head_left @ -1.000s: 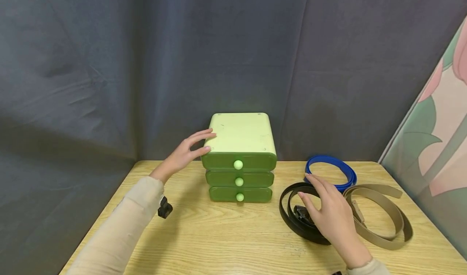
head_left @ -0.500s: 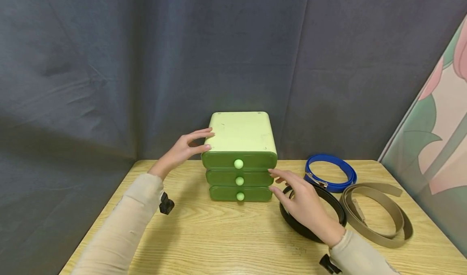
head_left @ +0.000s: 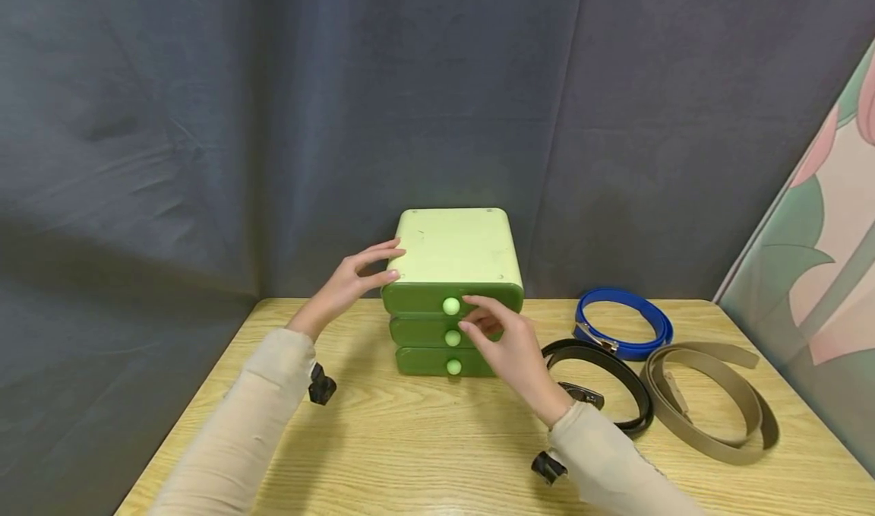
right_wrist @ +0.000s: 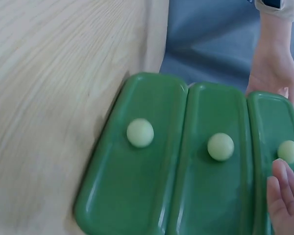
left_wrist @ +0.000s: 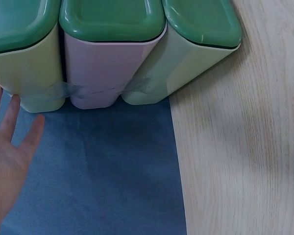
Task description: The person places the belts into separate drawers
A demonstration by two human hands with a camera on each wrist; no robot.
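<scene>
A small cabinet (head_left: 458,246) with a pale top and three stacked green drawers stands on the table. My left hand (head_left: 349,280) rests its fingertips on the cabinet's upper left edge, fingers nearly straight; the left wrist view shows this hand (left_wrist: 7,161) beside the cabinet's pale side wall. My right hand (head_left: 513,349) is in front of the drawers, thumb and index finger apart, just right of the top drawer's round knob (head_left: 451,306). In the right wrist view, fingertips of that hand (right_wrist: 286,205) are close to the knob (right_wrist: 287,152); no grip on it shows.
Right of the cabinet lie a coiled black belt (head_left: 639,390), a blue belt (head_left: 632,302) and a beige belt (head_left: 769,428) on the wooden table (head_left: 410,455). A dark grey curtain (head_left: 410,106) hangs behind. A flower-patterned panel (head_left: 786,273) stands at the right.
My right hand has moved left from above the black belt to the top drawer's knob, uncovering the belts. The left hand stays at the cabinet's edge.
</scene>
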